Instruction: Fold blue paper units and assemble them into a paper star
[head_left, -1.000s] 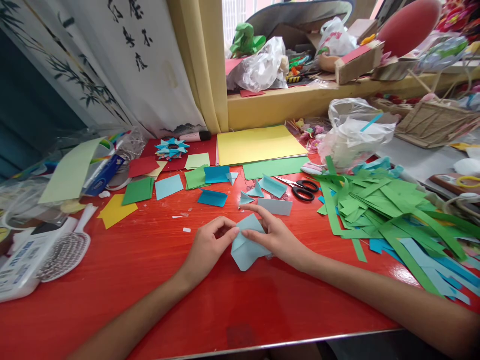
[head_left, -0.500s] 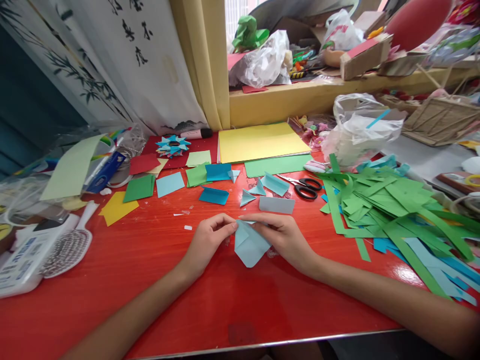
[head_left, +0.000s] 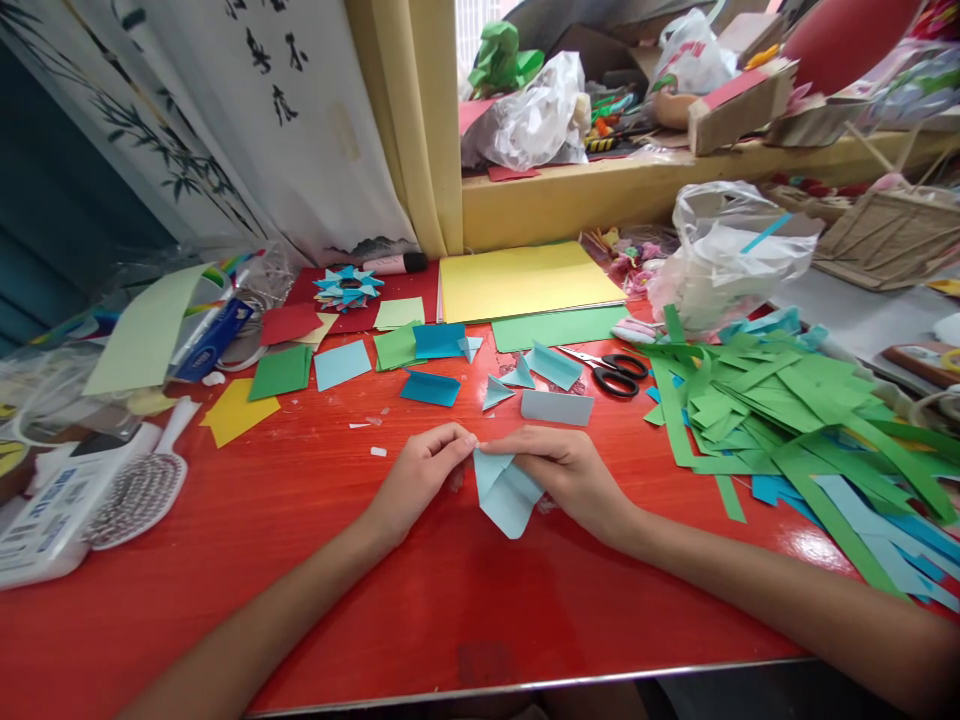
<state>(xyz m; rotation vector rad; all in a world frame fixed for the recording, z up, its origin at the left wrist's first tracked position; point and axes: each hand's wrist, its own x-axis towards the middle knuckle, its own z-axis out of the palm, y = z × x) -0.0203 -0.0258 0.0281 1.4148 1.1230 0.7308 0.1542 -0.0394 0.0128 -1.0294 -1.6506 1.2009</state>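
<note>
A light blue sheet of paper [head_left: 507, 497], partly folded with creases showing, is held between my two hands above the red table [head_left: 390, 620]. The thumb and fingers of my left hand [head_left: 424, 480] pinch its upper left corner. My right hand [head_left: 574, 475] has its fingers laid along the top edge and grips the paper's right side; part of the paper is hidden beneath it. Just beyond the hands lie small folded pieces: a pale grey-blue strip [head_left: 556, 407], a light blue one [head_left: 553, 366], a darker blue one [head_left: 430, 388] and a little pointed one [head_left: 496, 392].
Black-handled scissors [head_left: 616, 376] lie behind my right hand. Green paper strips [head_left: 787, 410] are heaped on the right. A hairbrush [head_left: 142, 490] rests at left. Yellow sheets [head_left: 525, 283] and a blue paper star ring [head_left: 348, 288] sit at the back.
The light blue paper has turned slightly in my hands, its lower tip swinging to the right, and a fold on its left side shows more. Both hands keep their grip.
</note>
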